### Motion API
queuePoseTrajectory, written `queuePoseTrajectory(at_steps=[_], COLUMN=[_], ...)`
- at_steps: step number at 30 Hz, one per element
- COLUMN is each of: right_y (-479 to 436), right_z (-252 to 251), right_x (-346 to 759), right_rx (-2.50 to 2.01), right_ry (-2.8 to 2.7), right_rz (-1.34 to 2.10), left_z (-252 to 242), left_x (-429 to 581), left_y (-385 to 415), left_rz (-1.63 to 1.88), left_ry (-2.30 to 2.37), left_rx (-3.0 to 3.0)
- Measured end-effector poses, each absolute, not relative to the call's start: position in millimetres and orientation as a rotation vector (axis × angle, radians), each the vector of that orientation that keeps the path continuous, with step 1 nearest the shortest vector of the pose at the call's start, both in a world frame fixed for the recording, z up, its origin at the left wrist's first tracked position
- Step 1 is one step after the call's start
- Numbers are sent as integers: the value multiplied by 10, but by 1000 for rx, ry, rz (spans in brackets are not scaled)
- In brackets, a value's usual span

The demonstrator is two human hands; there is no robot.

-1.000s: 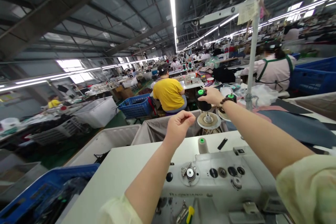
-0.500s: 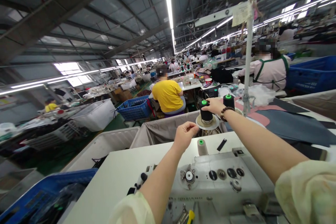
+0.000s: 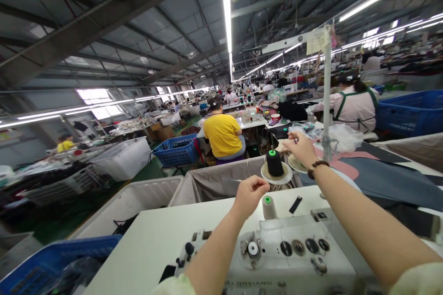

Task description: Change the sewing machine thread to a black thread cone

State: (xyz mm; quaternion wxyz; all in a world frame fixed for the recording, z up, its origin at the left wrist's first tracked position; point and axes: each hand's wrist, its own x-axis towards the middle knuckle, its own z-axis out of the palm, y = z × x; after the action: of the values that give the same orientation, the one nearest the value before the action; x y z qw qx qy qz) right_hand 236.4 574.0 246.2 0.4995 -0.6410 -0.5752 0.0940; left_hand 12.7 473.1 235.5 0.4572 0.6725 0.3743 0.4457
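My left hand (image 3: 252, 196) is closed in a pinch above the white machine table, just left of a small grey thread cone (image 3: 269, 207) with a green top. Whatever sits between its fingertips is too fine to make out. A black thread cone (image 3: 274, 164) stands upright on a round holder (image 3: 287, 176), apart from both hands. Up and to the right of this cone is my right hand (image 3: 300, 150), its thumb and fingers pinched together; what they hold cannot be made out. A beaded bracelet (image 3: 316, 168) circles the right wrist. Below the hands lies the white sewing machine (image 3: 290, 251).
A black strip (image 3: 295, 204) lies on the tabletop (image 3: 138, 249). A white pole (image 3: 327, 97) rises at right, near dark fabric pieces (image 3: 391, 179). Ahead sits a person in yellow (image 3: 223, 134) beside a blue basket (image 3: 178, 150). A cloth-lined bin (image 3: 214, 184) borders the table.
My right hand has let go of the black thread cone and moved right, with its fingers now pinched. My left hand keeps its pinch. The view has shifted slightly.
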Motion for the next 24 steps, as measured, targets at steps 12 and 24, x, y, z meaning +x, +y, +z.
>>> queuePoseTrajectory(at_steps=[12, 24], right_y=[5051, 4808], right_z=[2524, 2867], right_x=[2029, 2109], right_rx=[-1085, -969], right_ry=[-1451, -1127], right_rz=[921, 643], left_z=[2542, 2560], left_x=[101, 47], left_y=[4519, 4314], left_rz=[1143, 1120], left_ry=[829, 778], left_rx=[1784, 1849])
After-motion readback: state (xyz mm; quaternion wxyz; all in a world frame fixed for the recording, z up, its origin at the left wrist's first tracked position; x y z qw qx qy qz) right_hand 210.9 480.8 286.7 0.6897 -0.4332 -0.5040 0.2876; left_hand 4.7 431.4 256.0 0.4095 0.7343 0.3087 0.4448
